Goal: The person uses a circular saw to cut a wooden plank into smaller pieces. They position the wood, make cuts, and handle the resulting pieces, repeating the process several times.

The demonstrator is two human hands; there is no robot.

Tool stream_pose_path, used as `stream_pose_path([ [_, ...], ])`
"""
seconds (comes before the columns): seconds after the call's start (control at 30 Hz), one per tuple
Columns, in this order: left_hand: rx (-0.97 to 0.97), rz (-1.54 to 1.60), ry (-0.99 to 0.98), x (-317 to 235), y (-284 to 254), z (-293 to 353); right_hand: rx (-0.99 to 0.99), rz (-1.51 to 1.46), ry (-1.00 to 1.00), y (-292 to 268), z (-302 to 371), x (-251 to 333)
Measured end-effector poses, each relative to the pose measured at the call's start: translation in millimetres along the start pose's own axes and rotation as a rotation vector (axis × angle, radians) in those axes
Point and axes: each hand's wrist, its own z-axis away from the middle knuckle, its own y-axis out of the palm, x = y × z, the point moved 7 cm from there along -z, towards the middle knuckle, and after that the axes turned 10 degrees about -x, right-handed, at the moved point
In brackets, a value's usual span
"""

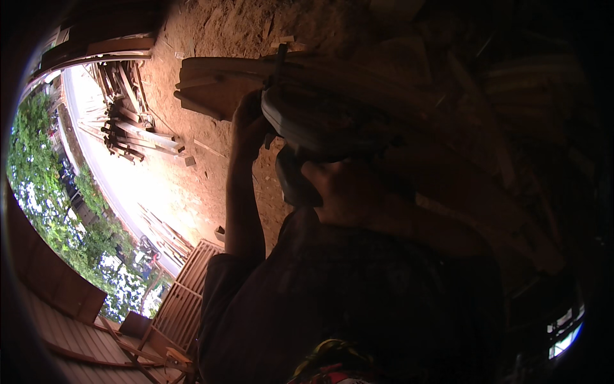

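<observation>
A bulky, greyish power tool (307,125) rests over a stack of wooden boards (214,82); deep shadow hides its exact kind. My right hand (345,185) is closed around the dark handle at its near side, thumb uppermost. At the tool's left end is my left hand (248,121), with its fingers curled in beside a thin dark upright bar (280,64). Whether those fingers hold the tool, the bar or a board edge is too dark to tell. The boards reach left past the tool into brighter light.
Brown earth (211,32) strewn with scraps surrounds the boards. A heap of cut timber (131,128) lies in sunlight at left, beyond it a road and trees. A slatted wooden frame (188,281) stands at lower left. More planks (473,96) lie in shadow at right.
</observation>
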Motion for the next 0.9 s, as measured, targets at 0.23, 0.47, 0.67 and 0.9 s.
stream_pose_path([
  [0.23, -0.066, -0.019, 0.004, 1.8, -4.3, -8.9, -0.021, 0.009, -0.01, 1.0, -10.7, -0.6],
  [0.47, -0.093, -0.028, -0.007, 2.2, -6.0, -7.6, -0.013, 0.011, -0.015, 3.7, -10.6, 0.2],
  [0.67, -0.116, -0.009, -0.003, 4.8, -6.7, -6.0, -0.009, 0.018, -0.018, 3.1, -9.4, 1.9],
  [0.9, -0.102, -0.001, -0.014, 3.4, -7.3, -7.4, -0.004, 0.039, -0.025, 3.4, -11.0, 2.9],
])
